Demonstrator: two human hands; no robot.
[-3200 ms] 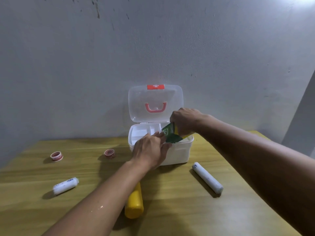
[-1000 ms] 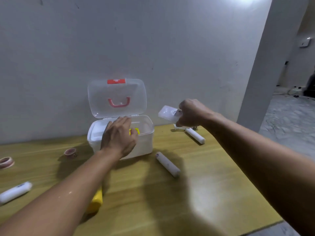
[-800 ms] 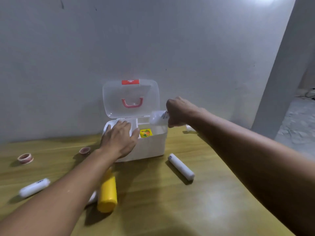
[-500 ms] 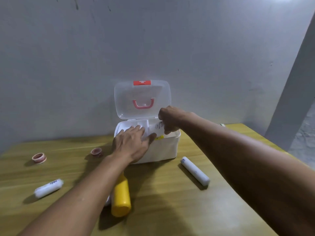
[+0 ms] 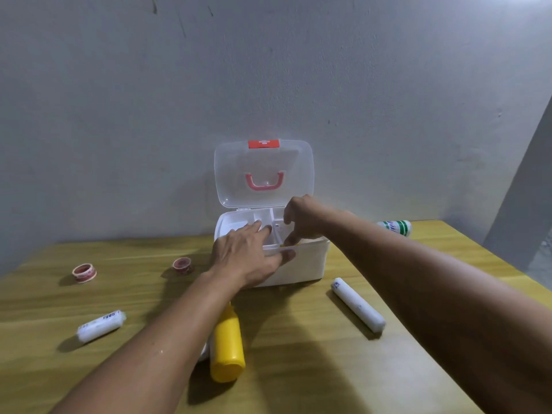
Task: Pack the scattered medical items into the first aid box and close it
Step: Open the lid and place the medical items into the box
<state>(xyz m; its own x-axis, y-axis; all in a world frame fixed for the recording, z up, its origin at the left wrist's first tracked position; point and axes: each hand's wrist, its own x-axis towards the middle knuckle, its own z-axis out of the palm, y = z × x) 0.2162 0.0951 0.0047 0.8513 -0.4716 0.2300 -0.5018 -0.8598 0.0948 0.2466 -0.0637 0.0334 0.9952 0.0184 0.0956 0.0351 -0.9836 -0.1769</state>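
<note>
Now, in the head view, the white packet seen half a second ago in the right hand (image 5: 301,219) is no longer held; that hand is lowered over the right part of the box (image 5: 301,264) with fingers curled downward, and whether anything is pinched cannot be told. A yellow sliver is glimpsed beneath it. The left hand (image 5: 248,255) is laid flat and spread across the box's front rim, thumb on the front wall, much as before.

The box is placed at the table's (image 5: 298,369) far middle, its long axis left to right, its clear lid (image 5: 264,171) raised upright toward the wall. A white roll (image 5: 357,304) lies right of it, running from far-left to near-right. Another white roll (image 5: 101,325) lies at the left, tilted the other way. A yellow bottle (image 5: 227,348) is pointed away from the camera, its far end hidden by the left forearm. Two tape rings (image 5: 84,272) (image 5: 182,264) lie flat at the left. A green-striped bottle (image 5: 395,228) is partly hidden behind the right forearm.
</note>
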